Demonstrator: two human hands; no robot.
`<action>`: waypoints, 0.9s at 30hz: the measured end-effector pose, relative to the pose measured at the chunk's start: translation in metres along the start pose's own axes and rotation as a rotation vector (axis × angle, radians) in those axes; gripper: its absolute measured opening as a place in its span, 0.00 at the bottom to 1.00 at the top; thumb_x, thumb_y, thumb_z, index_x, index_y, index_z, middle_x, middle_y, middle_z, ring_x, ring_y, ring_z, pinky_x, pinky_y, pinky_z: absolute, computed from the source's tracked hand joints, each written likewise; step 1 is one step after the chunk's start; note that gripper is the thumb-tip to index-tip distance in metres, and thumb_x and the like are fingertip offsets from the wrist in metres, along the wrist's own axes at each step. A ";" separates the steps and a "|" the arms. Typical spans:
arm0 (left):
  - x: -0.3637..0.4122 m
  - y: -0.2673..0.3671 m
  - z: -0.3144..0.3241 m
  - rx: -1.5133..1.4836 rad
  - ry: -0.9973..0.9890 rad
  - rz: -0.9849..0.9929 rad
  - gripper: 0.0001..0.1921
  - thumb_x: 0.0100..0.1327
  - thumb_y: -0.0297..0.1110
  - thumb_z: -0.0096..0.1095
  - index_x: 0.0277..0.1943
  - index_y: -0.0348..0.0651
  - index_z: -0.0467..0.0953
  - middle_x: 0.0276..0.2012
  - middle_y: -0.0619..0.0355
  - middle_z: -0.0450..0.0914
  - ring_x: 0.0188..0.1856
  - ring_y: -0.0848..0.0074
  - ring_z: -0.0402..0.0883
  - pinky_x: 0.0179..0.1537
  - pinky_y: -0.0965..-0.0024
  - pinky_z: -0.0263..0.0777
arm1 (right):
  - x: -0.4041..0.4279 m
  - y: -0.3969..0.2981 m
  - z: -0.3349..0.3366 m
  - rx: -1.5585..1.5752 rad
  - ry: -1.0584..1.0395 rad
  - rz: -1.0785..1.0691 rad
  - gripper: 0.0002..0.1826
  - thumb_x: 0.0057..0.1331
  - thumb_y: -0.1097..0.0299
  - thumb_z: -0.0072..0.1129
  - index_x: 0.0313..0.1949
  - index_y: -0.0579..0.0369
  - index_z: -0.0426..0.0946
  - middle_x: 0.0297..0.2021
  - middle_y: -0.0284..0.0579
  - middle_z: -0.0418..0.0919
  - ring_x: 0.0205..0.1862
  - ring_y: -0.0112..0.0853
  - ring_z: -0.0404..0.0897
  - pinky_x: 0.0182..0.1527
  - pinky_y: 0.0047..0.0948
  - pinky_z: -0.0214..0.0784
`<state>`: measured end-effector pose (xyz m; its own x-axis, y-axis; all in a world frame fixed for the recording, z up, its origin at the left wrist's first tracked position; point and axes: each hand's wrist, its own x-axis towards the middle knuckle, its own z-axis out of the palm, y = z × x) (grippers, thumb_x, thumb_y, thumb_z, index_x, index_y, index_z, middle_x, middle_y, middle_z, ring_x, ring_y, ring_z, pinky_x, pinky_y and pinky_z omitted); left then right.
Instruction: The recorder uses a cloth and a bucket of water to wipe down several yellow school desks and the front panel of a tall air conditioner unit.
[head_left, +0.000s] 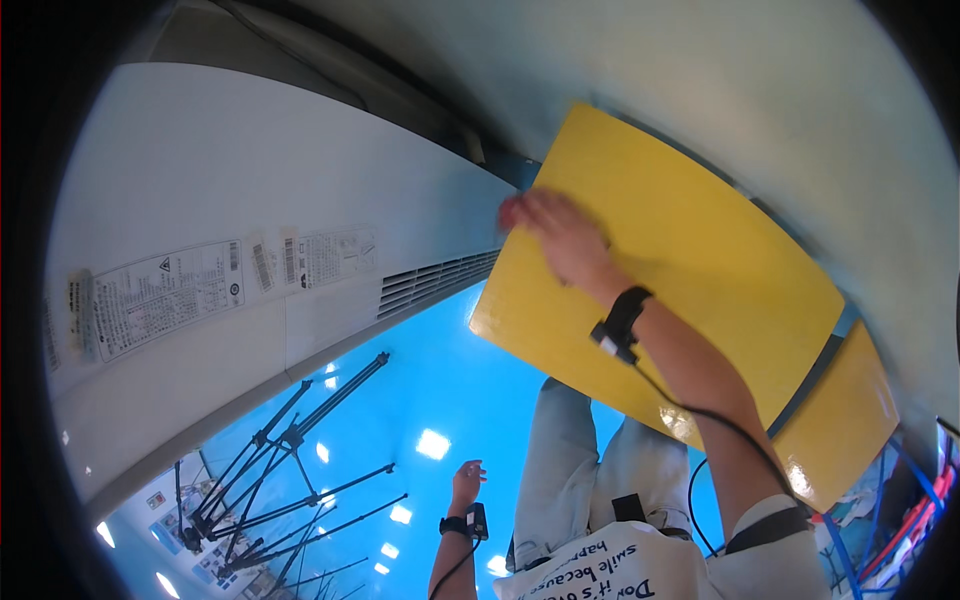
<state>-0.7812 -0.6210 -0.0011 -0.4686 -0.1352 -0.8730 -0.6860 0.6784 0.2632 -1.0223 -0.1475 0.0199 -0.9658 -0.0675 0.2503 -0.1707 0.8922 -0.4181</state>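
Note:
My right hand (566, 234) is stretched over a glossy yellow tabletop (720, 300), near its left edge. Its fingers are closed around a small red object (510, 214), perhaps a cloth or sponge; motion blur hides what it is. This red object sits right at the table's edge, beside a white cabinet-like appliance. Away from the table, my left hand (467, 482) hangs low at my side over the blue floor, fingers loosely bent and holding nothing. Both wrists carry black straps with small cabled devices.
A tall white appliance (225, 165) with a vent grille (435, 285) and printed labels stands close on the left. Black tripods (292, 435) are on the shiny blue floor (450, 375). A second yellow tabletop (840, 420) adjoins at right. A pale wall (750, 90) runs behind.

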 end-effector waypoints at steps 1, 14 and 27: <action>0.003 0.002 0.001 -0.001 -0.005 0.013 0.14 0.66 0.31 0.45 0.49 0.35 0.74 0.34 0.50 0.81 0.32 0.71 0.81 0.35 0.70 0.75 | 0.011 0.024 -0.009 -0.080 0.043 0.034 0.28 0.55 0.74 0.51 0.59 0.56 0.64 0.60 0.49 0.64 0.63 0.43 0.61 0.65 0.39 0.53; 0.012 -0.004 0.000 0.056 -0.035 0.060 0.14 0.66 0.32 0.46 0.50 0.36 0.74 0.35 0.50 0.81 0.33 0.72 0.81 0.36 0.71 0.74 | 0.010 -0.029 0.029 -0.008 0.189 0.147 0.26 0.58 0.75 0.45 0.58 0.59 0.64 0.59 0.52 0.64 0.64 0.44 0.60 0.67 0.41 0.48; 0.057 0.050 -0.038 0.118 0.060 0.266 0.13 0.67 0.30 0.45 0.49 0.34 0.73 0.35 0.49 0.81 0.32 0.70 0.82 0.34 0.71 0.75 | -0.018 0.105 -0.052 -0.225 0.456 0.466 0.30 0.50 0.80 0.50 0.56 0.54 0.66 0.56 0.48 0.69 0.62 0.45 0.63 0.65 0.38 0.54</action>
<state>-0.8636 -0.6226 -0.0221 -0.6578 0.0189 -0.7529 -0.4667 0.7744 0.4272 -1.0126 -0.0291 0.0166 -0.7415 0.4964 0.4515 0.3347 0.8568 -0.3924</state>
